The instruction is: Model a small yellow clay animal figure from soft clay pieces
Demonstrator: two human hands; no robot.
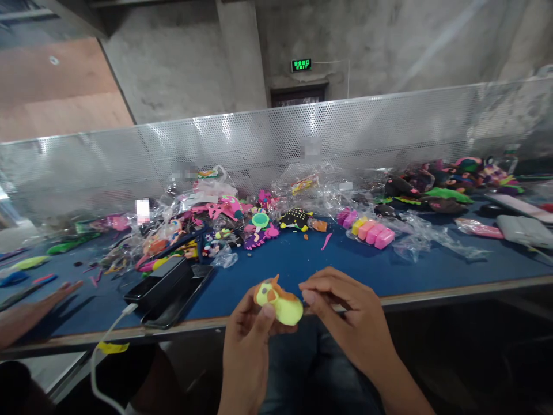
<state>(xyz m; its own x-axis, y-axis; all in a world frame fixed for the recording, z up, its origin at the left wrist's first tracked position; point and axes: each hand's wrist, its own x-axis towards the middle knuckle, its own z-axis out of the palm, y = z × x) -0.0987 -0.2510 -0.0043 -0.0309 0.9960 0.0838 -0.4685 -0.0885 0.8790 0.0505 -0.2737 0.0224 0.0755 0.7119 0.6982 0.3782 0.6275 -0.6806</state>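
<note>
My left hand (248,325) is closed round a small yellow clay figure (280,304) with orange patches, held just in front of the table's near edge. My right hand (345,314) is beside it on the right, its fingers curled and its fingertips pinched together close to the figure's orange top. Whether anything is between those fingertips I cannot make out.
The blue table (432,268) carries pink and yellow clay blocks (367,229), clear plastic bags (423,236), several colourful clay figures (259,222), and two dark phones (170,291) with a white cable (108,340). Another person's hand (30,311) rests at the left. A perforated metal screen (276,144) backs the table.
</note>
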